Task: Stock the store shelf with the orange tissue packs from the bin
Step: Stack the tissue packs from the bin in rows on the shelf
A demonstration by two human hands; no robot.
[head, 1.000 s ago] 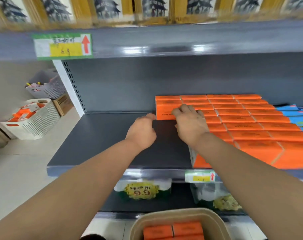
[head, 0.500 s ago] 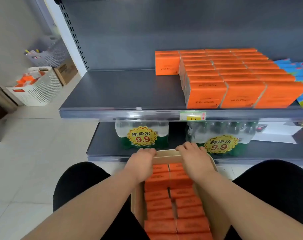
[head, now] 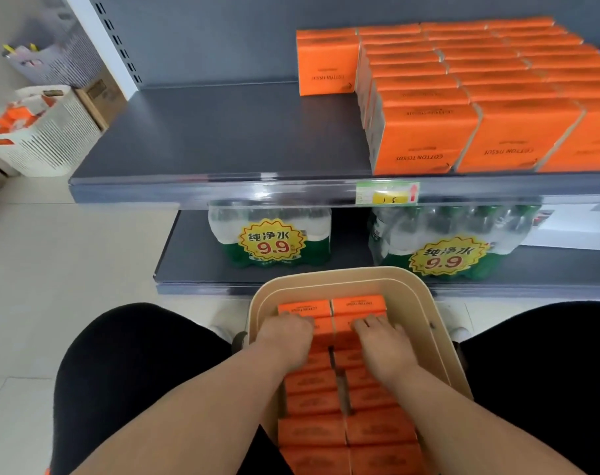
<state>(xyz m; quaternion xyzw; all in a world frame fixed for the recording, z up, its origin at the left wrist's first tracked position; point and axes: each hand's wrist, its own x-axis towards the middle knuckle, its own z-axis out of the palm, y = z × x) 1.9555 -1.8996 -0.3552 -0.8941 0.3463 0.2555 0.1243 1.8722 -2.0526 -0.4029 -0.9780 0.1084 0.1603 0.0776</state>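
A beige bin [head: 339, 274] stands on the floor between my knees, filled with two columns of orange tissue packs [head: 312, 430]. My left hand [head: 286, 341] lies on the left column near the far end, its fingers curled down over a pack's far edge. On the right column, my right hand [head: 382, 344] grips a pack the same way. On the grey shelf [head: 223, 132], rows of orange packs [head: 425, 138] fill the right side. One more pack [head: 326, 63] stands at the back, left of them.
The shelf's left half is bare. Shrink-wrapped water bottles [head: 271, 234] with 9.9 price tags sit on the lower shelf behind the bin. A white slatted basket [head: 51, 138] and a cardboard box [head: 101, 97] stand on the floor at left.
Both hands left the pack at the back of the shelf and came down into the bin. They moved from the bin's far rim onto the packs inside. My view tilted down.
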